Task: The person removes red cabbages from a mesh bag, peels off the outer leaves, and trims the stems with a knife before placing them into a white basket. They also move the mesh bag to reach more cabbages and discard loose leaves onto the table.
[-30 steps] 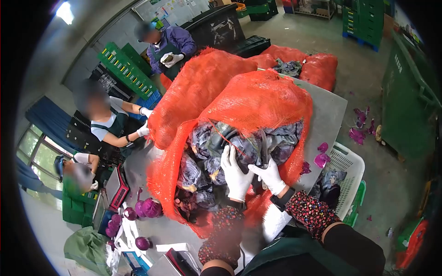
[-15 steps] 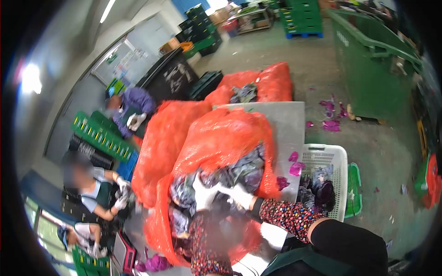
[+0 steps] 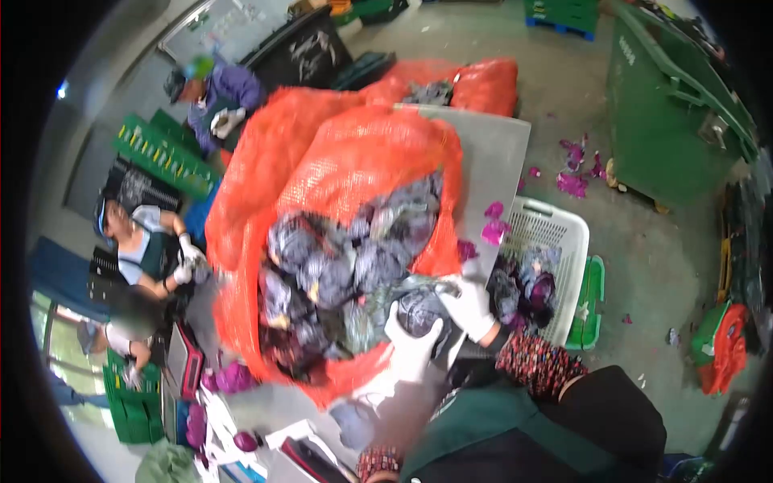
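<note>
One dark cabbage (image 3: 421,311) sits cupped in the left hand (image 3: 412,348).

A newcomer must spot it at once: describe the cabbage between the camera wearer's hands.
Find the metal table, then the open red mesh sack on it. At the opening's near-right end is a round, dark cabbage. Unlike the piled heads, it sits between the white-gloved left hand and right hand.
</note>
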A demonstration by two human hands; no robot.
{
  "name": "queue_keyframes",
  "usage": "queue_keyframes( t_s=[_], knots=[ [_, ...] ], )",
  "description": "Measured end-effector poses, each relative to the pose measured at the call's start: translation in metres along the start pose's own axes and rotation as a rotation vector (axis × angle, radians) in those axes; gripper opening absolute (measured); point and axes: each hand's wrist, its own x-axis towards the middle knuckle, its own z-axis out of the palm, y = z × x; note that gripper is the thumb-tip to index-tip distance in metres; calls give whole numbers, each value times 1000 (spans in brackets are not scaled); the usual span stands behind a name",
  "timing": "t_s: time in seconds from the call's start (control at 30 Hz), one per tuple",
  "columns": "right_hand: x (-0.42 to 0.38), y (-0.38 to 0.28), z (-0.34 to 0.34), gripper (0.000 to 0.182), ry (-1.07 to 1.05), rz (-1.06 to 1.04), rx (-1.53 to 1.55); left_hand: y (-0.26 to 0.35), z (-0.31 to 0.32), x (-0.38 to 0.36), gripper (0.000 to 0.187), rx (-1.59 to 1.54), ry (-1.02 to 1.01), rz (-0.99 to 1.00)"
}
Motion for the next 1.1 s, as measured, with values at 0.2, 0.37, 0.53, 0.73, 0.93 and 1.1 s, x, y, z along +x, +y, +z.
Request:
queue_keyframes(
  t_s=[0.2,0.37,0.53,0.73,0.93,1.1],
  knots=[
    [-8,-16,-21,18,-169,-141,-72,-1,-28,18,103,354,-169,352],
    [33,26,-4,26,-112,199,303,-1,-17,35,84,415,-272,252],
    [48,85,4,25,-62,402,212,-1,-19,21,79,443,-238,240],
    [52,107,-38,60,-269,273,-344,-36,-59,9,88,214,-223,171],
    [9,15,-66,42,-156,-333,-237,-32,-64,24,87,278,-328,52],
    [-49,8,-55,47,-528,-409,-508,-20,-54,33,87,284,-369,41]
  ],
)
